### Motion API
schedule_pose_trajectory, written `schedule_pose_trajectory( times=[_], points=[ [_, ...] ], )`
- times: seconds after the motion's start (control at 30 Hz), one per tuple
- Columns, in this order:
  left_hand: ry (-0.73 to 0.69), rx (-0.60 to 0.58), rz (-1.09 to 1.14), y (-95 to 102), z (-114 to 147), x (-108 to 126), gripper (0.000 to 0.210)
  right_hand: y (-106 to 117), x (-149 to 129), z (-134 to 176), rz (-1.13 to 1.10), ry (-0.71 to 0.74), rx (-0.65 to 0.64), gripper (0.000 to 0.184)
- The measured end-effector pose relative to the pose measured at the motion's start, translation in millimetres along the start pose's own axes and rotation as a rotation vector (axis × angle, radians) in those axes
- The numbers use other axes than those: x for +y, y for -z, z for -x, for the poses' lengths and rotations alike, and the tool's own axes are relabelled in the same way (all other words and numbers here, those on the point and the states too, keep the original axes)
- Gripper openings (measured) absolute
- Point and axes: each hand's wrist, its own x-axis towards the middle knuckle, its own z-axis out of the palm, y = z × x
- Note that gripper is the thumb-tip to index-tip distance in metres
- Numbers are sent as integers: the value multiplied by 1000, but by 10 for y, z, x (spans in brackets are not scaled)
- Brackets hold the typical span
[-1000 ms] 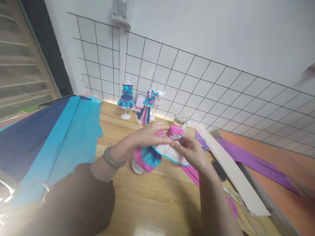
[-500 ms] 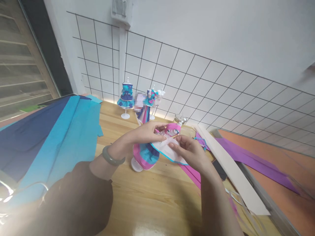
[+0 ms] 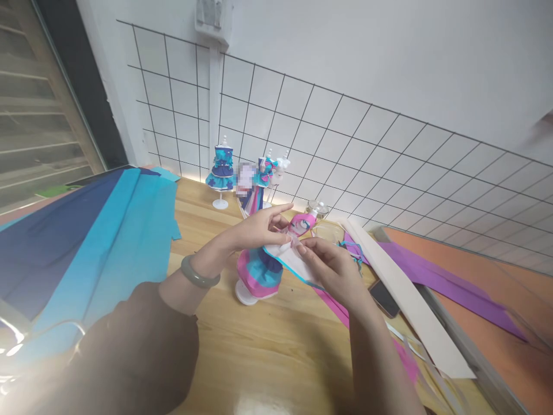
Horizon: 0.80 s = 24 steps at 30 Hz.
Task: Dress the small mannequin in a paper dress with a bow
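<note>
In front of me a small dress form (image 3: 247,293) on a white round base leans to the right, wearing a tiered pink, teal and navy doll dress (image 3: 259,274). A strip of white paper or cloth with a teal edge (image 3: 294,260) lies across the dress at its waist. My left hand (image 3: 263,227) presses the strip against the waist with its thumb, index finger stretched out. With thumb and fingertips my right hand (image 3: 328,262) pinches the strip's gathered upper edge. The fingers partly hide the pink bodice (image 3: 300,223).
Behind stand dressed mini forms, one in a blue tiered dress (image 3: 222,170). Teal and navy sheets (image 3: 142,230) lie at left. To the right are a glass jar (image 3: 317,208), a phone (image 3: 384,298), a long white strip (image 3: 410,300) and purple material (image 3: 458,294).
The dress form has shifted slightly right and tilts more. My left index finger has lifted and straightened. The white strip is now bunched more tightly between my hands.
</note>
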Motion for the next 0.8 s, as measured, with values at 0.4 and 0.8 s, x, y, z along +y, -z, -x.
schedule_pose_trajectory(
  times=[0.4, 0.8],
  points=[
    [-26, -41, 72, -63, -40, -93, 86, 25, -38, -7, -20, 29, 8, 26],
    [-80, -68, -39, -53, -30, -71, 78, 11, 13, -35, -66, -83, 127, 27]
  ],
)
